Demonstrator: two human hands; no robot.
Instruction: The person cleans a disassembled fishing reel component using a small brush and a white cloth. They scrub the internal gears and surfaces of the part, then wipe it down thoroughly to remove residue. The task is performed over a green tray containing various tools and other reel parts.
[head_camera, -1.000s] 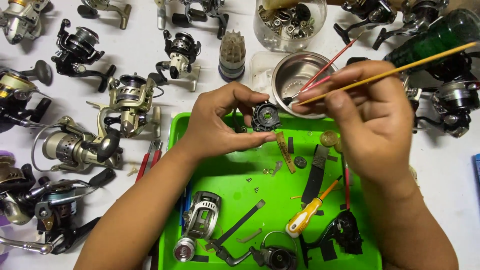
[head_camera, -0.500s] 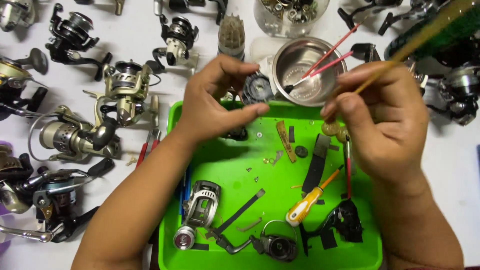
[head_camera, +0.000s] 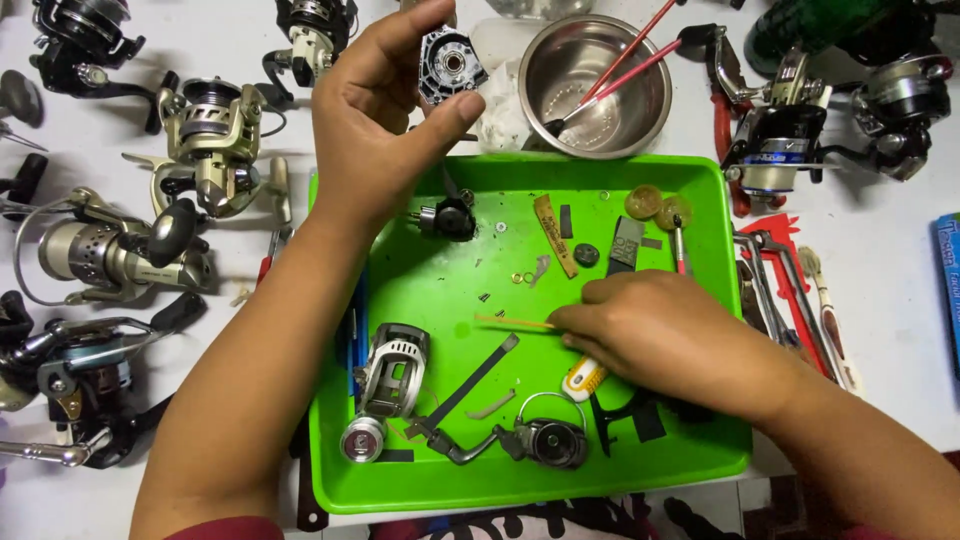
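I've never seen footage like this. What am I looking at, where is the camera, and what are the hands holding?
There is one picture, from a camera worn on a person's head, looking down at their own bare hands. The left hand holds up a small black reel housing part between thumb and fingers. The right hand rests low over a green tray, holding a thin yellow stick. The tray holds reel pieces, a silver reel frame and tiny screws. Beyond it stands a steel bowl with red-handled brushes; whole fishing reels lie around.

Left hand (head_camera: 375, 110) holds black reel cover (head_camera: 447, 62); right hand (head_camera: 660, 335) over green tray (head_camera: 420, 490).
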